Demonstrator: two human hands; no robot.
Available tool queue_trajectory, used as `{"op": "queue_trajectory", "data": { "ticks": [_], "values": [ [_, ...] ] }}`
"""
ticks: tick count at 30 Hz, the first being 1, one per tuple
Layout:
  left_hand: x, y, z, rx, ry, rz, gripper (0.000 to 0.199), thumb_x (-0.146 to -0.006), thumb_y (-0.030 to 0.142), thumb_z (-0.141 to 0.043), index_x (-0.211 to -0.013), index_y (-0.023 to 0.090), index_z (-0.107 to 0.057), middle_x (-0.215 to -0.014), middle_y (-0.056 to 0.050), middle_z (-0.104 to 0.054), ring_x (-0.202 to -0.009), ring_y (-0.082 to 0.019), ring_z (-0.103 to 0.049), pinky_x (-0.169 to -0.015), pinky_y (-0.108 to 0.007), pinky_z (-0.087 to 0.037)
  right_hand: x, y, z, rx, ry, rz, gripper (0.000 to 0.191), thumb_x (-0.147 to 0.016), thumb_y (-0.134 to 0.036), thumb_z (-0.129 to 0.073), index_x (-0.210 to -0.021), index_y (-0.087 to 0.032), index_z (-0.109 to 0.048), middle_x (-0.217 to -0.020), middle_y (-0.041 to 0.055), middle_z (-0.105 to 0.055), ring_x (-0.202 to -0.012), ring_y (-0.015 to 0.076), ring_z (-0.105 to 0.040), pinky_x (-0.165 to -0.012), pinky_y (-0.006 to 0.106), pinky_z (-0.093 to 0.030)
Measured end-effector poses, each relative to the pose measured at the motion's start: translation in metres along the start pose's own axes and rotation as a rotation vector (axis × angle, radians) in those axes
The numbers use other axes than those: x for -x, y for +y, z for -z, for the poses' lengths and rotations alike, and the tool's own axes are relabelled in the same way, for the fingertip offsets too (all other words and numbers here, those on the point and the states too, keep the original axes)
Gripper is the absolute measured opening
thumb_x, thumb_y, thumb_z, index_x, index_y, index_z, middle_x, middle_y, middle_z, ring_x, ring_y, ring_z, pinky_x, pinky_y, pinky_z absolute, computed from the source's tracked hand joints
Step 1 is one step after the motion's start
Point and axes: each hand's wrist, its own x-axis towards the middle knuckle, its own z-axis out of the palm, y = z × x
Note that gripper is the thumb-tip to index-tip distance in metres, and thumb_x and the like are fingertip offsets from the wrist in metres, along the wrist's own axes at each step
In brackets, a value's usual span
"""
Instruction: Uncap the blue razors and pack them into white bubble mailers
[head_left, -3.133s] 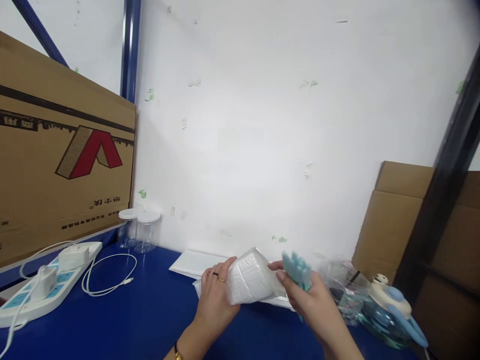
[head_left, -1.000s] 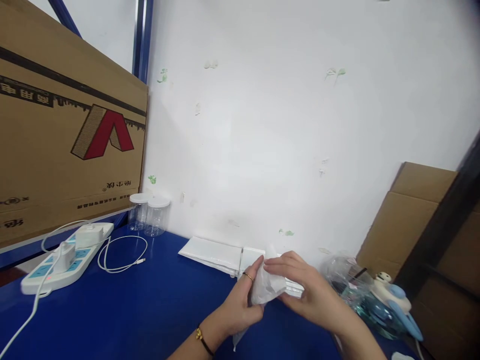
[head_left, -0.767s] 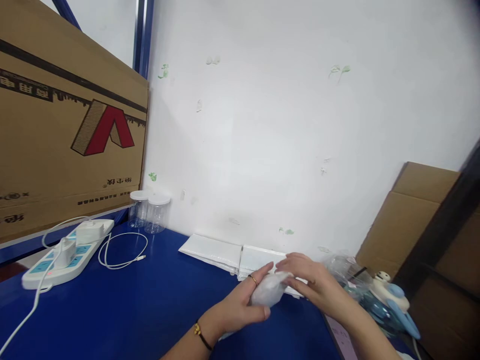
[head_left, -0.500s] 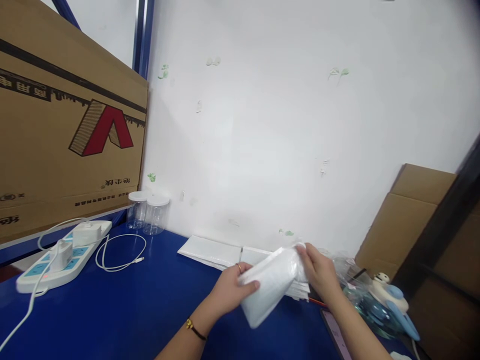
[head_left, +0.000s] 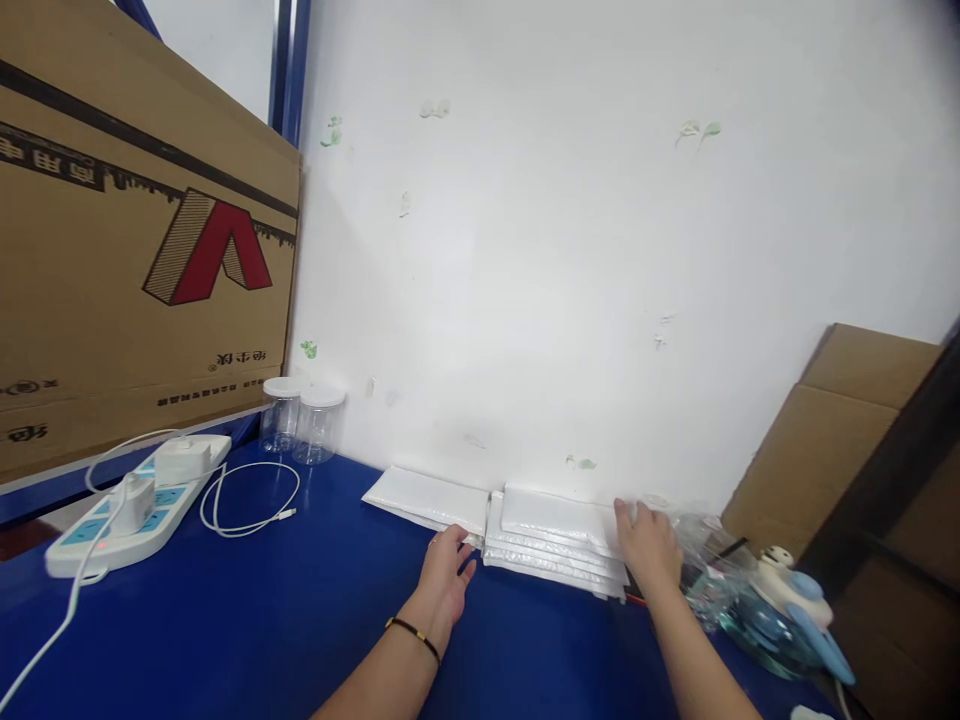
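Several flat white bubble mailers (head_left: 559,512) lie stacked on the blue tabletop (head_left: 330,630) against the wall, the top one set slightly askew. Left of them is a second low pile of white mailers (head_left: 427,497). My left hand (head_left: 448,580) is at the near right corner of that left pile, fingers apart and holding nothing; whether the fingertips touch the pile I cannot tell. At the right end of the taller stack, my right hand (head_left: 649,540) has its thumb and fingers spread beside the top mailer, with no grip on it visible.
On the left are a white power strip (head_left: 161,505) with chargers, a looped white cable (head_left: 251,530) and clear lidded jars (head_left: 319,430). A big carton (head_left: 150,230) stands behind. At right are crumpled clear plastic (head_left: 701,555), a blue-and-white figure (head_left: 787,610) and cardboard (head_left: 817,440).
A white mailer held between both hands has been laid on the right stack and let go. My left hand has moved left and down, the right slightly right.
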Motion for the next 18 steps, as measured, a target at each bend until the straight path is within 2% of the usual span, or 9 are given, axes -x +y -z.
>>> {"op": "queue_trajectory", "data": {
  "ticks": [1,2,3,5,6,9,12,14,18],
  "values": [
    [-0.003,0.001,0.001,0.011,0.029,-0.008,0.020,-0.072,0.023,-0.056,-0.091,0.019,-0.050,-0.112,-0.009,-0.053,-0.108,-0.021,-0.054,-0.077,-0.027,-0.048,0.007,-0.012,0.004,-0.021,0.106,0.073,0.057,-0.083,-0.049,-0.036,-0.122,-0.010,-0.052,-0.126,0.0252,-0.048,-0.116,0.0414,-0.042,-0.093,0.059,-0.028],
    [-0.006,0.004,0.002,0.026,0.062,-0.017,0.021,-0.073,0.025,-0.055,-0.093,0.020,-0.049,-0.117,-0.009,-0.051,-0.113,-0.021,-0.051,-0.080,-0.028,-0.048,0.015,-0.027,0.005,-0.097,0.140,0.214,0.055,-0.082,-0.047,-0.040,-0.122,-0.012,-0.053,-0.124,0.0222,-0.051,-0.116,0.0399,-0.042,-0.095,0.059,-0.028],
    [-0.009,0.007,0.003,0.043,0.091,-0.030,0.022,-0.074,0.027,-0.053,-0.095,0.021,-0.048,-0.121,-0.009,-0.049,-0.118,-0.021,-0.047,-0.083,-0.028,-0.047,0.026,-0.044,0.004,-0.215,0.105,0.374,0.050,-0.080,-0.045,-0.043,-0.117,-0.014,-0.057,-0.117,0.0183,-0.056,-0.113,0.0374,-0.046,-0.096,0.056,-0.030],
    [-0.012,0.013,0.006,0.076,0.134,-0.057,0.023,-0.077,0.030,-0.049,-0.099,0.023,-0.046,-0.127,-0.008,-0.045,-0.123,-0.019,-0.043,-0.089,-0.027,-0.044,0.051,-0.080,-0.007,-0.459,-0.145,0.677,0.037,-0.075,-0.039,-0.053,-0.107,-0.021,-0.064,-0.107,0.0107,-0.064,-0.107,0.0347,-0.052,-0.098,0.053,-0.032],
    [-0.013,0.016,0.007,0.091,0.146,-0.067,0.024,-0.079,0.032,-0.047,-0.101,0.023,-0.045,-0.128,-0.007,-0.045,-0.124,-0.019,-0.042,-0.092,-0.028,-0.042,0.064,-0.097,-0.016,-0.494,-0.210,0.740,0.033,-0.072,-0.036,-0.059,-0.103,-0.027,-0.066,-0.104,0.0061,-0.066,-0.105,0.0327,-0.055,-0.098,0.049,-0.034],
    [-0.013,0.022,0.009,0.116,0.156,-0.069,0.025,-0.082,0.035,-0.043,-0.104,0.023,-0.044,-0.126,-0.009,-0.047,-0.125,-0.020,-0.042,-0.095,-0.031,-0.041,0.095,-0.137,-0.048,-0.589,-0.289,0.840,0.039,-0.057,-0.019,-0.070,-0.094,-0.028,-0.069,-0.098,0.0063,-0.069,-0.104,0.0360,-0.056,-0.102,0.050,-0.034],
    [-0.013,0.023,0.010,0.117,0.166,-0.062,0.028,-0.081,0.038,-0.046,-0.104,0.022,-0.045,-0.125,-0.010,-0.049,-0.125,-0.022,-0.042,-0.094,-0.033,-0.042,0.108,-0.158,-0.064,-0.624,-0.285,0.873,0.020,-0.065,-0.012,-0.064,-0.079,-0.026,-0.069,-0.080,0.0065,-0.071,-0.094,0.0343,-0.062,-0.102,0.052,-0.033],
    [-0.013,0.024,0.010,0.119,0.178,-0.067,0.035,-0.078,0.044,-0.051,-0.106,0.022,-0.046,-0.125,-0.010,-0.049,-0.124,-0.023,-0.043,-0.093,-0.033,-0.043,0.111,-0.163,-0.061,-0.582,-0.256,0.887,0.020,-0.075,-0.012,-0.056,-0.082,-0.025,-0.069,-0.080,0.0066,-0.072,-0.089,0.0313,-0.065,-0.097,0.050,-0.039],
    [-0.011,0.027,0.010,0.212,0.174,-0.144,0.048,-0.076,0.057,-0.051,-0.110,0.025,-0.046,-0.123,-0.007,-0.051,-0.119,-0.023,-0.047,-0.094,-0.033,-0.042,0.123,-0.148,-0.039,-0.341,-0.190,0.976,0.036,-0.083,-0.010,-0.043,-0.110,-0.023,-0.063,-0.107,0.0091,-0.069,-0.098,0.0288,-0.064,-0.084,0.044,-0.050]
  ]
}}
